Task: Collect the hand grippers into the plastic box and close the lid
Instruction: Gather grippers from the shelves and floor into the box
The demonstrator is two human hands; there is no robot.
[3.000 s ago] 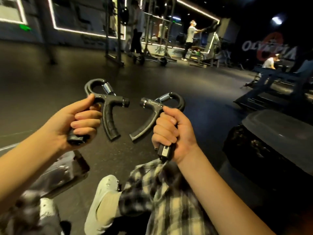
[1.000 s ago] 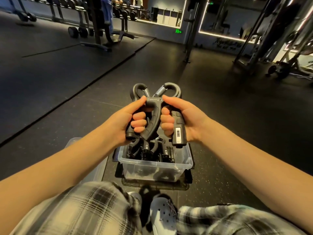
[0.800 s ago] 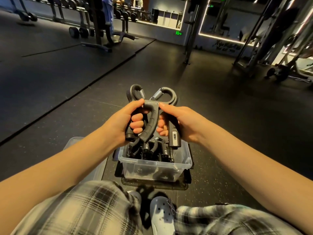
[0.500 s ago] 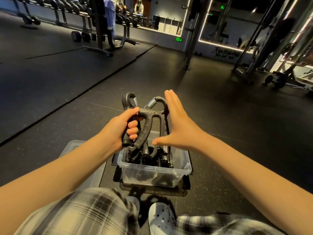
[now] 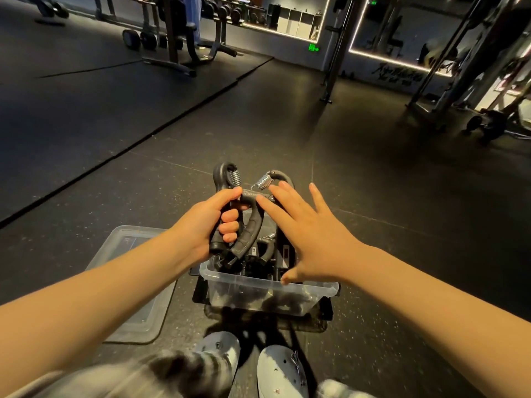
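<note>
over the plastic box (image 5: pixel 244 294), my left hand (image 5: pixel 198 228) is clamped round one handle of a hand gripper (image 5: pixel 250 228). right hand (image 5: pixel 310 239) is spread flat, holding nothing, a second gripper (image 5: pixel 270 179) just behind its fingers. more grippers (image 5: pixel 254 264) lie inside. lid (image 5: pixel 129 282) is on the floor (image 5: pixel 388 254), left of it.

Hidden, blurred or cut off

The spread right hand (image 5: pixel 316 245) covers the handles of the second hand gripper (image 5: pixel 283 175), so contact between them cannot be told. The grippers (image 5: pixel 253 262) in the plastic box (image 5: pixel 258 284) merge into one dark tangle, impossible to count. The left forearm (image 5: pixel 115 288) crosses the lid (image 5: pixel 135 237). The plaid trousers (image 5: pixel 184 372) are blurred and cut by the bottom edge, and the wall lettering (image 5: pixel 398 74) is too small to read.
</note>
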